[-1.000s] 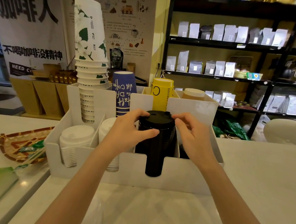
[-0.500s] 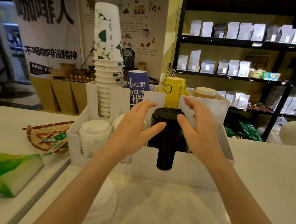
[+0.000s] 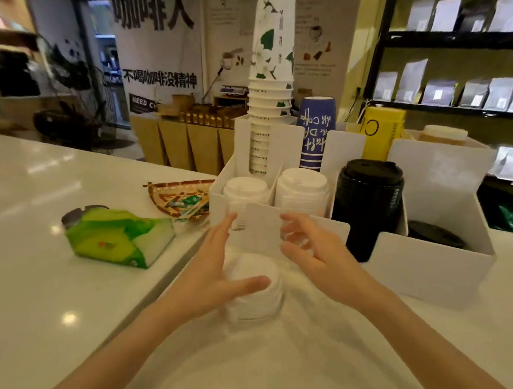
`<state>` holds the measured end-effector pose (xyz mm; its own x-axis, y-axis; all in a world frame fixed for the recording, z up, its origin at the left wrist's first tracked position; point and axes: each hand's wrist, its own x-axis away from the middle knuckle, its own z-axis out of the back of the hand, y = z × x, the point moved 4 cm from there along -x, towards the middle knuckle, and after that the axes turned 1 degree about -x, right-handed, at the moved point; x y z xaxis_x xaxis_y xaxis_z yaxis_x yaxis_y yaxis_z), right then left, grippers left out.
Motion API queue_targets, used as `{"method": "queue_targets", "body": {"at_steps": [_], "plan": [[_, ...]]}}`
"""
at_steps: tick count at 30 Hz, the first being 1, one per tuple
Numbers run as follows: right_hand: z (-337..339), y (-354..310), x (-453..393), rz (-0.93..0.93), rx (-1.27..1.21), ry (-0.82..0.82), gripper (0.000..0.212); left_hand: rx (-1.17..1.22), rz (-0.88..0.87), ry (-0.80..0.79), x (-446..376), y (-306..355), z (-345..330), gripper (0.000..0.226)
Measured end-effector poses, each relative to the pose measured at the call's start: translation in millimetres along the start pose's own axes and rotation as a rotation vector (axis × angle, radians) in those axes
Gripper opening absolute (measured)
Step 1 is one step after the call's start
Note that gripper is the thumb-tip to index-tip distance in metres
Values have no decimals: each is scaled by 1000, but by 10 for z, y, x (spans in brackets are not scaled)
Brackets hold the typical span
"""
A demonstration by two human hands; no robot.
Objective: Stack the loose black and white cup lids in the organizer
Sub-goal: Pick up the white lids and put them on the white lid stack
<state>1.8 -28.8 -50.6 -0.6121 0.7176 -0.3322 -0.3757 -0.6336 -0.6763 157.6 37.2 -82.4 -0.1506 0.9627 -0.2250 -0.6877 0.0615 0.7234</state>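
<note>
A white organizer [image 3: 426, 267] stands on the counter. Its front slots hold two stacks of white lids [image 3: 302, 188], a tall stack of black lids [image 3: 366, 208] and, at the far right, a low black lid [image 3: 434, 234]. In front of the organizer a short loose stack of white lids [image 3: 257, 297] lies on the counter. My left hand [image 3: 213, 270] is spread open around that stack's left side, thumb across its front. My right hand [image 3: 312, 253] hovers open just above and to its right, fingers curled, holding nothing.
Paper cup stacks fill the organizer's back row: a tall white-green one [image 3: 270, 83], blue [image 3: 314, 131], yellow [image 3: 381, 130]. Left of the organizer are a woven tray [image 3: 176, 194] and a green packet [image 3: 115, 236]. Shelves of bags stand behind.
Both hands have left the black lid stack in the organizer and come down and to the left, onto the loose white lids on the counter. The view has turned left.
</note>
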Motion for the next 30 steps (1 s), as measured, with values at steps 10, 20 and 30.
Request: {"method": "queue_targets", "body": {"at_steps": [10, 20, 30], "plan": [[-448, 303, 104, -259, -62, -176, 47, -207, 75, -165, 220, -190, -218, 125], [-475, 312, 141, -303, -275, -79, 23, -74, 15, 8, 191, -175, -134, 105], [-228, 108, -49, -185, -323, -42, 26, -3, -204, 256, 85, -36, 152, 79]]}}
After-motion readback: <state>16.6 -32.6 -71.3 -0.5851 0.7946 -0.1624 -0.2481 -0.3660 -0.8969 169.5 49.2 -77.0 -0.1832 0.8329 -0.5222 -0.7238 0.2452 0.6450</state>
